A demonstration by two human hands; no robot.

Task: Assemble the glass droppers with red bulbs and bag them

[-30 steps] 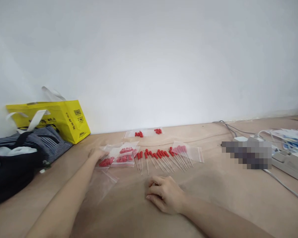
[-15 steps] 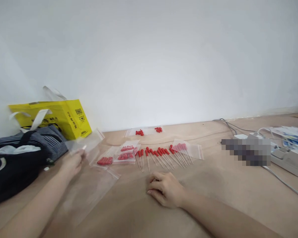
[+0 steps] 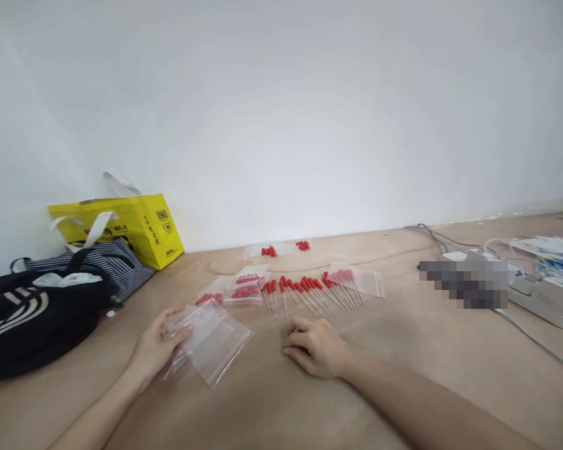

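Clear zip bags (image 3: 218, 340) with red edges are pinched in my left hand (image 3: 162, 340), its thumb on top of them. My right hand (image 3: 315, 347) rests on the table with its fingers curled; whatever they may hold is hidden. Just beyond it lies a row of red-tipped thin sticks (image 3: 304, 285), several of them fanned out. Filled bags with red pieces (image 3: 246, 292) lie left of the row. A partly covering clear bag (image 3: 368, 283) lies over the right end of the sticks. Farther back, small red pieces (image 3: 269, 251) sit on clear bags by the wall.
At the left stand a yellow bag (image 3: 157, 231), a striped bag (image 3: 126, 265) and a black bag (image 3: 42, 319). On the right are a white power strip (image 3: 547, 303), cables (image 3: 537, 340) and printed papers (image 3: 553, 250). A wall (image 3: 281, 125) bounds the brown table (image 3: 244, 412).
My left hand has moved right and nearer with the clear bags, which now hang together over the table. My right hand has barely moved. The view has shifted slightly.
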